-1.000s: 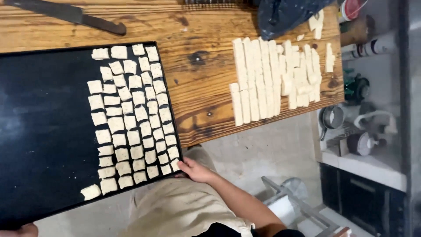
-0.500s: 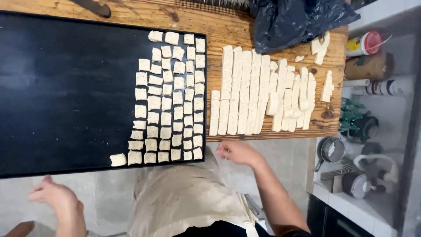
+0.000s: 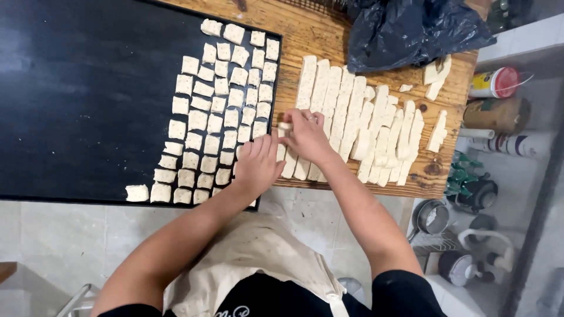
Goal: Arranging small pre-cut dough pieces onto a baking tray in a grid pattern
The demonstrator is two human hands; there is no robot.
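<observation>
Hands: 2; left hand [image 3: 257, 166] fingers loosely spread on squares; right hand [image 3: 306, 136] pinching 1 dough piece [image 3: 285, 126].
Black tray [image 3: 82, 100]: dozens of dough squares [image 3: 220, 111], at 3 o'clock.
Wooden board [image 3: 294, 35]: roughly 20 dough strips [image 3: 358, 123].

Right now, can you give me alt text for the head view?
Both hands, left hand and right hand, meet over pale dough strips on a wooden table, beside a black tray holding rows of small dough squares. A black plastic bag lies behind.

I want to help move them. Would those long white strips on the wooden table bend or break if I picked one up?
Probably floppy: the long strips look thin, soft and doughy. Several lie slightly crooked on the wooden table, so they likely sag or tear when lifted by one end. They look flat, so they shouldn't roll.
</observation>
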